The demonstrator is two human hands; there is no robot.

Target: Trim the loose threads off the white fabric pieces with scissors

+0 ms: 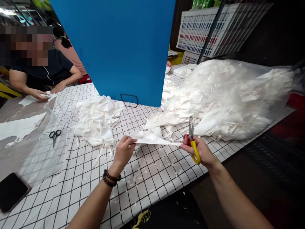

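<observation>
A piece of white fabric is stretched level between my two hands, just above the checked tablecloth. My left hand, with a dark bead bracelet at the wrist, pinches its left end. The other end is held by the fingers of my right hand, which also grips scissors with a yellow handle and a red one. Their blades point away from me. Small white scraps lie scattered below the fabric.
A blue board stands on the table. White fabric pieces are heaped left, and a large clear bag of them lies right. Black scissors and a phone lie left. A person handles fabric across the table.
</observation>
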